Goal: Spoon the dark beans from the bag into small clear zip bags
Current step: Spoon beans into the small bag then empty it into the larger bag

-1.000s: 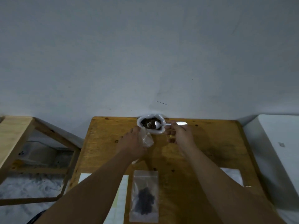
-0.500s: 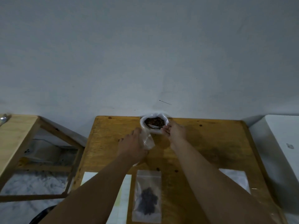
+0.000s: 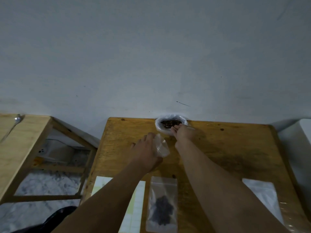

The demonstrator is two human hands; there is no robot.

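Nearest edge of the wooden surface (image 3: 235, 148): one filled zip bag (image 3: 162, 204) lying flat, dark beans clumped low in it, top strip looks pressed shut; pale gridded sheet (image 3: 134, 209) just beside it on the left, a flat stack of what look like empty clear bags (image 3: 262, 197) well apart on the right. Mid surface: left hand (image 3: 146, 152) curled around an empty small clear zip bag (image 3: 161, 146), mouth turned toward the supply; film thin, limp and slick by the look of it, so judged best pinched at the stiffer zip rim with thumb and fingers spreading the mouth, since a grip lower down would let it fold shut. Far edge, against the wall: white bag of dark beans (image 3: 170, 125), rim rolled down, beans (image 3: 170, 122) exposed. Right hand (image 3: 183, 132) closed at the rim over a spoon (image 3: 166, 126), bowl apparently in the beans; handle mostly hidden under the fingers. Beans judged small, hard, light, free-rolling, so they will spill off a tilted spoon; level carry and short travel advised. Supply bag soft-walled, likely to slump if nudged. A second spoon (image 3: 17, 118) lies on the separate bench (image 3: 25, 140) far left, unused
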